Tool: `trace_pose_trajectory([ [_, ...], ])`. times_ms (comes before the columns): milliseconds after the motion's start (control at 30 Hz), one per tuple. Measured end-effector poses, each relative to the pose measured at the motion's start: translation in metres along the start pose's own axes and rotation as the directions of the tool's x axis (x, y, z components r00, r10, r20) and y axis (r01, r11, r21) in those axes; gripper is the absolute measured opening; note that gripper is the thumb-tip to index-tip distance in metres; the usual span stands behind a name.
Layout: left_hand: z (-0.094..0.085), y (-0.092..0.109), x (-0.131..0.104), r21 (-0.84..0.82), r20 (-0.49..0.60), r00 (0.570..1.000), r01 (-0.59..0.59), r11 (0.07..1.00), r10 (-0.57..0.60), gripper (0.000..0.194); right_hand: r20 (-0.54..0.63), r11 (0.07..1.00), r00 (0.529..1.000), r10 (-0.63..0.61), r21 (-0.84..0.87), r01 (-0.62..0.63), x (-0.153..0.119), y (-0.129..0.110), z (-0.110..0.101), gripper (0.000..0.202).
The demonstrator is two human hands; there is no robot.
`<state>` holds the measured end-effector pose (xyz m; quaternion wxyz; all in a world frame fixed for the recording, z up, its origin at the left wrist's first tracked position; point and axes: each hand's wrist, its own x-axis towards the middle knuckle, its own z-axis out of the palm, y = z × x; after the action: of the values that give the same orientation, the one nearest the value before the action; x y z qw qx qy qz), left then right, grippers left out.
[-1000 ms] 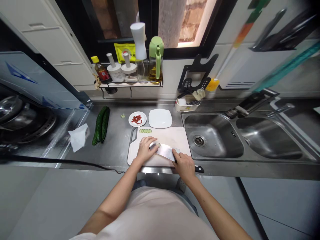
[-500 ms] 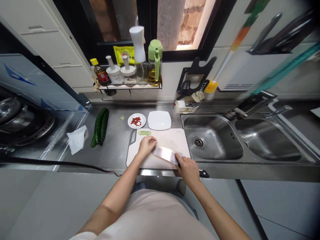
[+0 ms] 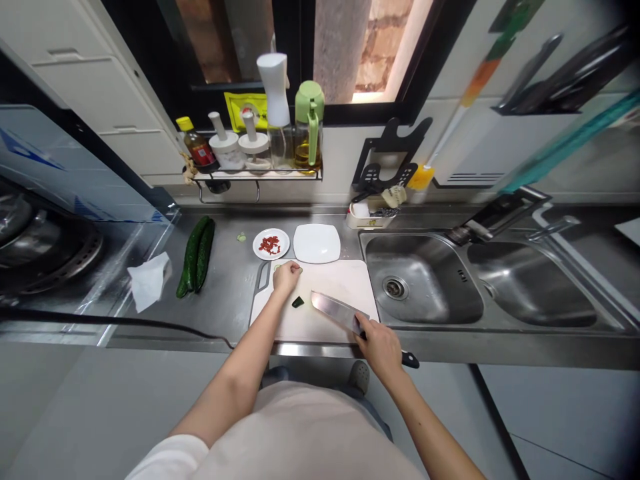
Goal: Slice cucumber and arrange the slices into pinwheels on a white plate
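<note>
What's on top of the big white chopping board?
On the chopping board lies a small dark-green piece. The right hand holds a cleaver, blade over the board. A pale-green slice peeks out by the left hand; what's directly beneath that hand is covered.

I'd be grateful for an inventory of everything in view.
counter: 1, steel, middle
basins: 2, steel, right
cutting board: 1, whitish, on counter
cleaver: 1, silver and black, over board
cut piece: 1, dark green, on board
cucumber slices: count hidden, green, board's back left
cucumbers: 2, green, counter's left
small plate: 1, white, behind board
chopped bits: several, red, on small plate
larger plate: 1, white, behind board
paper: 1, white, counter's left
rack: 1, dark, below window
small bottle: 1, dark, rack
jars: 2, white-lidded, rack
spray bottle: 1, white-topped, rack
jug: 1, green-topped, rack
faucet: 1, dark, behind basins
pot: 1, silver, far left
left hand: 1, bare, over board's back left
right hand: 1, bare, gripping cleaver
</note>
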<state>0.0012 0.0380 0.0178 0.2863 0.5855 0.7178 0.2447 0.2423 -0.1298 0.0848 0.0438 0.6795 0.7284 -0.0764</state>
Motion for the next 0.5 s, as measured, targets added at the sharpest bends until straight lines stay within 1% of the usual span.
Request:
trace_pose_trajectory([
  [167, 0.000, -0.001, 0.018, 0.132, 0.074, 0.992, -0.107, 0.985, 0.098, 0.014, -0.003, 1.000, 1.000, 0.013, 0.021, -0.013, -0.001, 0.002, 0.003, 0.040],
  [333, 0.003, -0.005, 0.024, 0.250, 0.072, 0.975, -0.221, 0.943, 0.209, 0.018, -0.001, 0.999, 0.999, 0.035, 0.035, -0.035, -0.001, 0.004, 0.006, 0.041],
  [500, 0.004, -0.009, 0.022, 0.269, 0.046, 0.974, -0.226, 0.936, 0.222, 0.013, 0.019, 0.998, 0.999, 0.036, 0.043, -0.037, 0.000, 0.005, 0.006, 0.042],
])
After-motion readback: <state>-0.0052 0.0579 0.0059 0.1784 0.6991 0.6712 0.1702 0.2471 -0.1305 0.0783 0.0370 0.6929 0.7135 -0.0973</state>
